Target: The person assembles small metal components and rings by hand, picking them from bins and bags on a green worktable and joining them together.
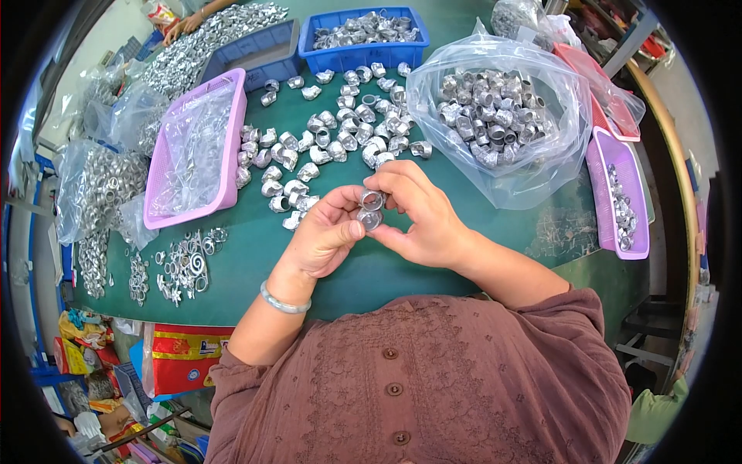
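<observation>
Both hands closed on small silver metal rings (372, 209), held above the green desk (255, 255) just nearer the body than the loose heap of rings (332, 139). Left hand (328, 232) pinching the lower ring, right hand (417, 213) pinching the upper one from above. Possibly two pieces being fitted together; too small to tell. Best kept square and aligned, thumbs steadying, pressure even. Clear bag of rings (502, 116) right of the heap, pink tray (193, 151) left of it.
</observation>
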The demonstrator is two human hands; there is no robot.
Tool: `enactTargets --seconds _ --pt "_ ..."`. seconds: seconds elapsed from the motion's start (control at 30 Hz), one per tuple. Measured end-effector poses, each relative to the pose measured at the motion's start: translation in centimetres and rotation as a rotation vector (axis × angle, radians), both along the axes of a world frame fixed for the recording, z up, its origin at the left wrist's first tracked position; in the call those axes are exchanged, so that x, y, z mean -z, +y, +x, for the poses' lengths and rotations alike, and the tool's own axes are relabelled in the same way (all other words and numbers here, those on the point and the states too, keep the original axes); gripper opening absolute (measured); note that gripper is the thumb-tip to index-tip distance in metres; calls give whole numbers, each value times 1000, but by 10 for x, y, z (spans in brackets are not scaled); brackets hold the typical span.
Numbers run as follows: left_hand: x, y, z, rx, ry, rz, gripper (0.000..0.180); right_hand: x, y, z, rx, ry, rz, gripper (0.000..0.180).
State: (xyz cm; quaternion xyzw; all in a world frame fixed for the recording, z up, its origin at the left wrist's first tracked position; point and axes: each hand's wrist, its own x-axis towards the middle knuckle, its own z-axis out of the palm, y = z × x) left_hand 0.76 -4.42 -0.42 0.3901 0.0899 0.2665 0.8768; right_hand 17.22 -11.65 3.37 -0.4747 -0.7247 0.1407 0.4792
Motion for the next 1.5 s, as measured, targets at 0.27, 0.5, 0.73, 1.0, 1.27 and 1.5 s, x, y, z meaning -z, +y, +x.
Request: enactTargets --seconds 0.27,0.5,0.73,1.0,1.27,1.5 --pt "0 0 -1 12 -11 -2 41 1 1 -2 5 -23 76 47" --pt "-1 1 -2 10 27 28 44 1 1 -1 16 -100 132 45" --pt "1 2 -3 20 -6 47 41 0 2 -2 23 -113 135 44" --pt "2 3 -2 38 -95 -54 27 0 2 0 18 -87 112 45" --pt "-13 14 -16 -270 305 261 23 -18 15 53 341 -126 103 43" --pt "-20 20 -55 -621 804 1230 19 -31 23 99 629 -378 156 50"
